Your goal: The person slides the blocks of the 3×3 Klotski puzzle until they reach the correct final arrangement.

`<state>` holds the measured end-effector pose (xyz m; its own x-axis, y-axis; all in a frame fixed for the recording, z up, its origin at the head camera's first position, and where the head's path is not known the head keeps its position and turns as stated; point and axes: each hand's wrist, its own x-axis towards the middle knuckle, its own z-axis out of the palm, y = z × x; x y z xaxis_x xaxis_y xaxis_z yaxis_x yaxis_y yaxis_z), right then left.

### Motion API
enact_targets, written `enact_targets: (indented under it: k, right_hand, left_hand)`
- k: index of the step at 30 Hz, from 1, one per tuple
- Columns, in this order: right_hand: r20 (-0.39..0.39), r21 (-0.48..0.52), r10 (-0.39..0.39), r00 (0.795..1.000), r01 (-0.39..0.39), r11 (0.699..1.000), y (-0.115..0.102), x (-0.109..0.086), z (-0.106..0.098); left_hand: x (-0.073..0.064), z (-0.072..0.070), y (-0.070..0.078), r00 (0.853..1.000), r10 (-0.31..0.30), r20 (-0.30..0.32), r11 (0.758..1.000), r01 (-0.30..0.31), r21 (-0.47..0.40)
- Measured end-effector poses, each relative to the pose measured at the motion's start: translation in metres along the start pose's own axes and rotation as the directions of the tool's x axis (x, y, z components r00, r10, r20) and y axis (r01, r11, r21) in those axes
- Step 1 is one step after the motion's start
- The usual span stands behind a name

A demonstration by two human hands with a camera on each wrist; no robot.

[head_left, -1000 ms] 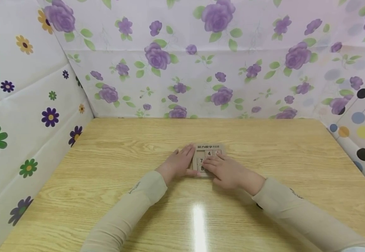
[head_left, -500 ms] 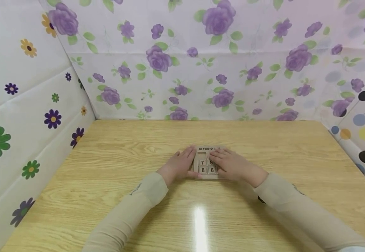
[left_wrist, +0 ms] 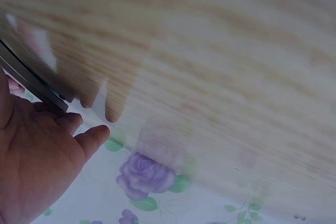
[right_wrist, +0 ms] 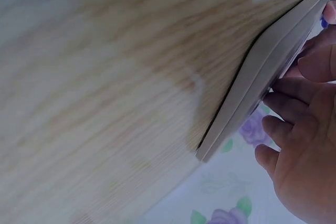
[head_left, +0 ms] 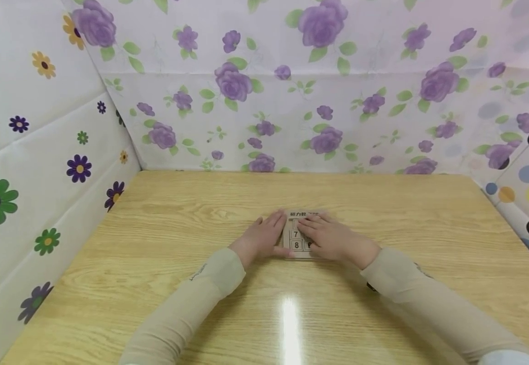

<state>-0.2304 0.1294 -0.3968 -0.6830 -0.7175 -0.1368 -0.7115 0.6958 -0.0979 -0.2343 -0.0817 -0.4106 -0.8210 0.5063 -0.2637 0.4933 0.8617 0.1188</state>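
Note:
In the head view a flat sliding number puzzle (head_left: 297,255) lies on the table, with printed lettering along its far edge. Tiles marked 7 and 8 show; the fingers cover much of the rest. My left hand (head_left: 261,238) rests along the puzzle's left side, fingers straight, thumb at the near left corner. Lying over the right part, my right hand (head_left: 332,238) has its fingertips on the upper tiles. The right wrist view shows the puzzle's pale side (right_wrist: 252,87), with the fingers reaching over its top face. In the left wrist view the fingers lie beside the dark-looking puzzle edge (left_wrist: 31,80).
The wood-grain table (head_left: 200,203) has a glossy surface with a bright light reflection near its front. A cloth with purple flowers (head_left: 264,101) hangs behind it. Patterned sheets close off the left and right sides.
My right hand has moved from the middle tiles to the upper right, then slightly left. A top-row tile has slid left into the gap beside it. My left hand has stayed at the puzzle's side.

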Motion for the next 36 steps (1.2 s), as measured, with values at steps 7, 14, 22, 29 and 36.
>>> enact_targets:
  k: [7, 14, 22, 29, 36]
  right_hand:
    - [0.033, 0.011, 0.008, 0.999, -0.008, 1.000, -0.007, 0.008, -0.003]
    - [0.017, 0.011, 0.004, 1.000, -0.004, 1.000, -0.004, 0.002, -0.001]
    - [-0.039, 0.004, 0.092, 0.995, -0.092, 0.996, 0.007, -0.015, 0.000]
    - [-0.020, -0.009, 0.117, 0.993, -0.117, 0.993, 0.016, -0.026, 0.006]
    - [-0.033, 0.017, 0.095, 0.995, -0.094, 0.995, 0.014, -0.023, 0.006]
  left_hand:
    - [0.003, 0.001, 0.000, 1.000, -0.006, 0.003, 1.000, 0.006, 0.001]
    - [0.000, 0.000, 0.002, 1.000, 0.002, -0.003, 1.000, -0.002, -0.013]
    - [-0.002, -0.001, 0.001, 1.000, -0.007, -0.014, 1.000, 0.007, -0.024]
    - [-0.003, 0.000, 0.000, 1.000, -0.007, -0.011, 1.000, 0.007, -0.027]
    - [-0.002, -0.001, 0.001, 1.000, -0.006, -0.012, 1.000, 0.006, -0.025]
